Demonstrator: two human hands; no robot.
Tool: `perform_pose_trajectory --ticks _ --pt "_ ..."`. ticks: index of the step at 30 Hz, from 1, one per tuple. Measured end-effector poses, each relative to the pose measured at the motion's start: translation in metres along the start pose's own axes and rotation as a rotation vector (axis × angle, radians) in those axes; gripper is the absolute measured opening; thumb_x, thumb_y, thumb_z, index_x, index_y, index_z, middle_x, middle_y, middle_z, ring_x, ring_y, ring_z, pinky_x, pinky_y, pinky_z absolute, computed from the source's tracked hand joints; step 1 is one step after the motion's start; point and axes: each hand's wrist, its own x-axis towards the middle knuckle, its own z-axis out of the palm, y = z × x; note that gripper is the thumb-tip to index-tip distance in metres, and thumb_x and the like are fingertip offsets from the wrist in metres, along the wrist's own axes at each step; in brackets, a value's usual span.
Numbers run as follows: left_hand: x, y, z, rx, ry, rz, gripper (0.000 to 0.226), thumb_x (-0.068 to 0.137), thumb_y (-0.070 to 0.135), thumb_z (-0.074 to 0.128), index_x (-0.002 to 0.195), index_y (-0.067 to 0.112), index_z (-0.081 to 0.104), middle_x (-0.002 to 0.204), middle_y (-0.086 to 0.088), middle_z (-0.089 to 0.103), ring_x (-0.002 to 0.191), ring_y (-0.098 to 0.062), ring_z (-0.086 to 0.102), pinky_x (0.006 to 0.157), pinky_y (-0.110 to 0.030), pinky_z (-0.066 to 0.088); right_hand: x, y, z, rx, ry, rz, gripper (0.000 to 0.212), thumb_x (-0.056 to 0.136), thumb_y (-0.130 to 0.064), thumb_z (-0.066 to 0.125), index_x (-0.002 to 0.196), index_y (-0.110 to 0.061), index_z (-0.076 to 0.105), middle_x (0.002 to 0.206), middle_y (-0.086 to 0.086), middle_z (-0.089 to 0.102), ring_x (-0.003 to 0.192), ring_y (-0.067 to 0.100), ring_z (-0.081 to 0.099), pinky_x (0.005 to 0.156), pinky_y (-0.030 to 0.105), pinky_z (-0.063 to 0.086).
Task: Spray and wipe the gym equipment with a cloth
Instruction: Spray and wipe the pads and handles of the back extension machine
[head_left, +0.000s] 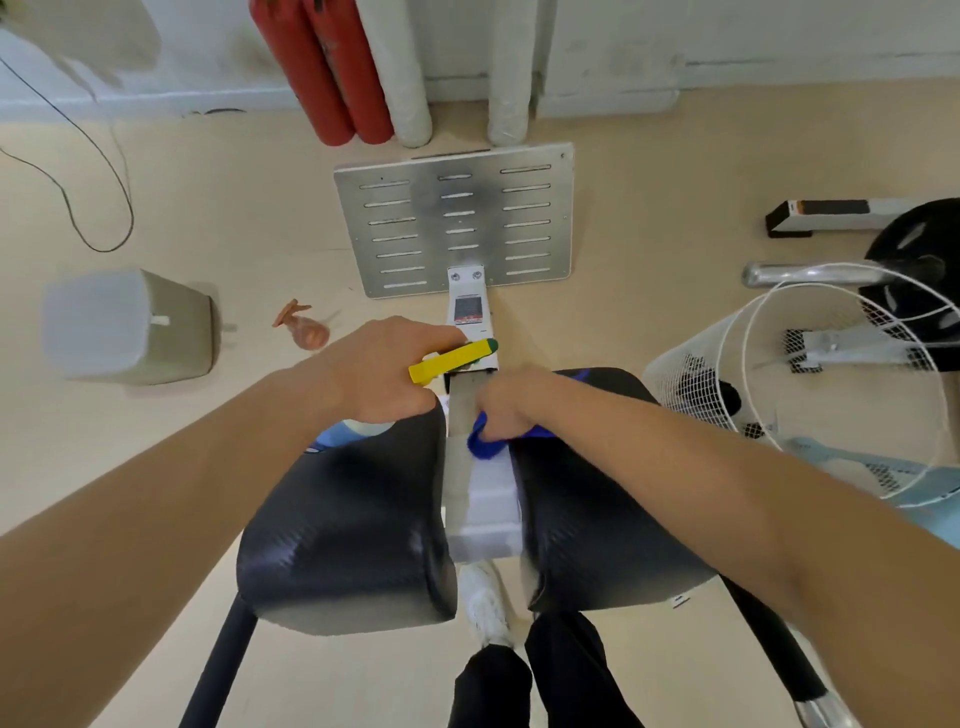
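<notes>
The gym machine has two black padded cushions (343, 525) either side of a white and grey central beam (485, 499), which runs forward to a slotted metal footplate (452, 223). My left hand (384, 369) grips a spray bottle with a yellow trigger head and green nozzle (452, 360); its pale blue body shows below my wrist. The nozzle points right, over the beam. My right hand (511, 400) holds a bunched blue cloth (485, 441) against the beam between the cushions.
A white wire fan guard (841, 384) and a wire basket stand at the right, by a black weight plate (919, 244) and chrome bar. On the left floor lie a beige bin (130, 327) and an orange spray bottle (306, 327). Red cylinders (322, 67) lean against the far wall.
</notes>
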Motion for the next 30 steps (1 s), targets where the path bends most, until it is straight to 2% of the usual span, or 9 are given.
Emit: perform_pose_trajectory --ticks 5,10,12,15,17,20,22,25,30 --pt "-0.010 0.007 0.007 0.053 -0.021 0.067 0.031 0.080 0.011 0.065 0.099 0.033 0.055 0.077 0.011 0.057 0.075 -0.014 0.055 0.061 -0.027 0.037 0.021 0.012 0.009 0.224 0.100 0.151 0.021 0.094 -0.033 0.054 0.103 -0.015 0.062 0.098 0.007 0.063 0.085 0.025 0.056 0.074 0.032 0.045" --pt "-0.033 0.025 0.008 0.150 -0.197 0.158 0.046 0.081 0.009 0.060 0.080 0.051 0.041 0.071 0.011 0.050 0.074 -0.021 0.051 0.068 -0.032 0.040 -0.039 0.007 0.022 0.438 0.110 -0.039 0.015 0.095 -0.040 0.057 0.089 -0.027 0.061 0.084 0.001 0.062 0.078 0.019 0.057 0.075 0.037 0.047" --pt "-0.043 0.026 0.010 0.189 -0.254 0.206 0.048 0.079 0.011 0.060 0.087 0.054 0.042 0.075 0.007 0.055 0.076 -0.022 0.055 0.069 -0.034 0.045 -0.067 0.008 0.025 0.535 0.165 -0.031 0.025 0.097 -0.047 0.054 0.082 -0.029 0.063 0.080 0.000 0.065 0.074 0.019 0.059 0.073 0.035 0.045" --pt "-0.054 0.021 0.015 0.294 -0.306 0.305 0.041 0.078 0.018 0.060 0.113 0.038 0.053 0.093 0.006 0.064 0.086 -0.023 0.060 0.073 -0.036 0.049 -0.103 0.020 0.034 0.984 0.421 0.140 0.035 0.102 -0.043 0.050 0.086 -0.016 0.065 0.064 0.000 0.061 0.058 0.017 0.053 0.060 0.031 0.042" --pt "-0.061 0.021 0.019 0.395 -0.327 0.391 0.047 0.079 0.021 0.061 0.124 0.034 0.054 0.105 0.005 0.065 0.091 -0.024 0.062 0.070 -0.031 0.043 -0.122 0.028 0.044 1.269 0.557 0.213 0.044 0.103 -0.040 0.050 0.105 0.003 0.063 0.075 0.020 0.059 0.064 0.024 0.052 0.056 0.029 0.043" --pt "-0.067 0.027 0.020 0.511 -0.374 0.498 0.050 0.085 0.026 0.063 0.133 0.033 0.049 0.122 0.005 0.062 0.094 -0.024 0.063 0.070 -0.030 0.037 -0.142 0.029 0.054 1.412 0.610 0.245 0.050 0.103 -0.039 0.051 0.121 0.006 0.058 0.108 0.040 0.059 0.073 0.030 0.055 0.057 0.033 0.046" --pt "-0.071 0.033 0.020 0.580 -0.423 0.538 0.049 0.090 0.029 0.062 0.137 0.032 0.046 0.129 0.005 0.058 0.096 -0.024 0.062 0.073 -0.031 0.036 -0.148 0.023 0.055 1.428 0.591 0.258 0.044 0.103 -0.037 0.051 0.116 0.003 0.062 0.097 0.035 0.064 0.066 0.026 0.059 0.054 0.029 0.048" --pt "-0.075 0.038 0.020 0.625 -0.448 0.564 0.047 0.094 0.032 0.060 0.138 0.030 0.044 0.129 0.003 0.057 0.095 -0.024 0.062 0.078 -0.035 0.047 -0.154 0.012 0.051 1.386 0.561 0.269 0.032 0.104 -0.035 0.050 0.094 -0.008 0.064 0.063 0.007 0.064 0.050 0.017 0.061 0.046 0.023 0.048" --pt "-0.068 0.041 0.026 0.694 -0.444 0.551 0.048 0.092 0.033 0.063 0.135 0.027 0.043 0.123 0.001 0.054 0.084 -0.019 0.052 0.073 -0.032 0.041 -0.153 0.006 0.048 1.362 0.581 0.304 0.032 0.104 -0.036 0.050 0.089 -0.011 0.062 0.058 0.002 0.061 0.050 0.017 0.061 0.048 0.025 0.049"
